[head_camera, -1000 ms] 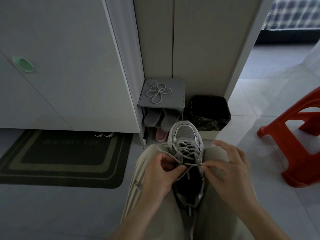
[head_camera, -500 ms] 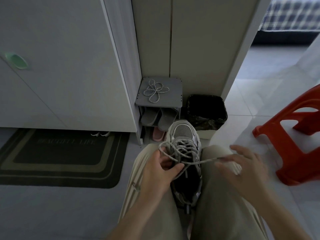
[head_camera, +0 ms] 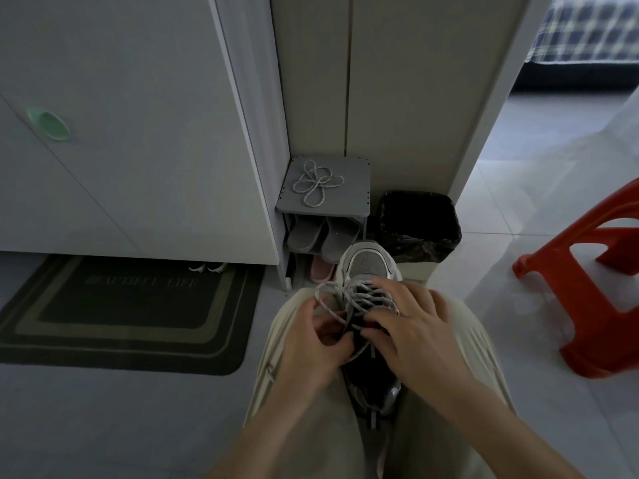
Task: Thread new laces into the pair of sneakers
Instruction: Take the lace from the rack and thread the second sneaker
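Head view: grey-and-white mesh sneaker (head_camera: 368, 269) wedged toe-out between the person's knees, above the floor. The left hand (head_camera: 313, 344) is curled, pinching the speckled white lace (head_camera: 358, 299) beside the eyelets. The right hand (head_camera: 413, 328) lies splayed over the lacing; can't tell if it pinches anything. A spare coiled lace (head_camera: 316, 181) sits on the grey shoe rack (head_camera: 356, 193). The dark doormat (head_camera: 138, 335) reads "BEAUTIFUL LIFE", dimly.

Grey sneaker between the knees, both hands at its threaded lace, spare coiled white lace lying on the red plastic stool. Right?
No: the head view shows the spare coiled white lace on the small grey shoe rack, not the red plastic stool. The grey sneaker is between the knees, left hand and right hand at its threaded lace.
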### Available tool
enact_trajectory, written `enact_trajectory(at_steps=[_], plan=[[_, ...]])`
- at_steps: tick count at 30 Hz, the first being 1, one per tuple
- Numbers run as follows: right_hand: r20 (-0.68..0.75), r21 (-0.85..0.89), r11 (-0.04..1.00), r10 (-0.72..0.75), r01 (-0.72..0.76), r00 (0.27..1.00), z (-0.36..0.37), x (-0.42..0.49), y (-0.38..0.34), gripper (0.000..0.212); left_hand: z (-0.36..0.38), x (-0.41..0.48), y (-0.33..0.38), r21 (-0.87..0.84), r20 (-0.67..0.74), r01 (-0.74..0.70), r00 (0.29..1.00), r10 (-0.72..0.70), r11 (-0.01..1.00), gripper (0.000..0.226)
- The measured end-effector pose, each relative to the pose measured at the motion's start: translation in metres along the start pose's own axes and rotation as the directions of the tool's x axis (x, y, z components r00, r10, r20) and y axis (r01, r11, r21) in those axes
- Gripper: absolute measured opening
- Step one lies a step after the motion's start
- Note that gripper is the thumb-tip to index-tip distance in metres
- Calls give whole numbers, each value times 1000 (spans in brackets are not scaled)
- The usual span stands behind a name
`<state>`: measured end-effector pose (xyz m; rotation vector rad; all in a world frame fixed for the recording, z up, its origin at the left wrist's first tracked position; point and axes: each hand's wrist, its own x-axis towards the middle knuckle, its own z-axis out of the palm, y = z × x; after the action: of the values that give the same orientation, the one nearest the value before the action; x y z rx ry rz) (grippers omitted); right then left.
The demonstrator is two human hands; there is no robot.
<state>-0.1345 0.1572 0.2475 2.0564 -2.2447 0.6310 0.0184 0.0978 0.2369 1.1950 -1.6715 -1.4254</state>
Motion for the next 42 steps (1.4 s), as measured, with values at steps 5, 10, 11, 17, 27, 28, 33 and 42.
enact_trajectory(at_steps=[5, 10, 11, 17, 27, 28, 33, 42], plan=[[56, -12, 999, 40, -40, 998, 7, 4, 2, 17, 2, 0, 1, -26, 30, 12, 999, -11, 1000, 51], [-15, 52, 997, 50, -49, 999, 3, 2, 2, 12, 2, -2, 8, -2, 25, -9, 1000, 9, 1000, 53], [-44, 63, 997, 55, -53, 997, -1, 0, 3, 11, 2, -2, 10, 3, 24, -11, 1000, 11, 1000, 54], [-152, 30, 993, 113, -110, 982, -26, -25, 25, 28, 0, -1, 7, 4, 10, 31, 999, -31, 1000, 69], [15, -61, 986, 155, -154, 988, -20, -67, 71, 29, 2, 3, -3, 87, -47, 2, 999, 2, 996, 30], [25, -67, 985, 161, -159, 987, -19, -70, 73, 29, 3, 3, -3, 90, -46, -3, 999, 7, 996, 27], [40, -52, 979, 201, -199, 979, -18, -65, 71, 32, 4, 1, -2, 159, -50, -2, 999, 10, 987, 18], [263, -26, 962, 270, -273, 926, -7, -16, 17, 58, 7, 4, 10, 708, 175, -119, 985, -10, 696, 20]])
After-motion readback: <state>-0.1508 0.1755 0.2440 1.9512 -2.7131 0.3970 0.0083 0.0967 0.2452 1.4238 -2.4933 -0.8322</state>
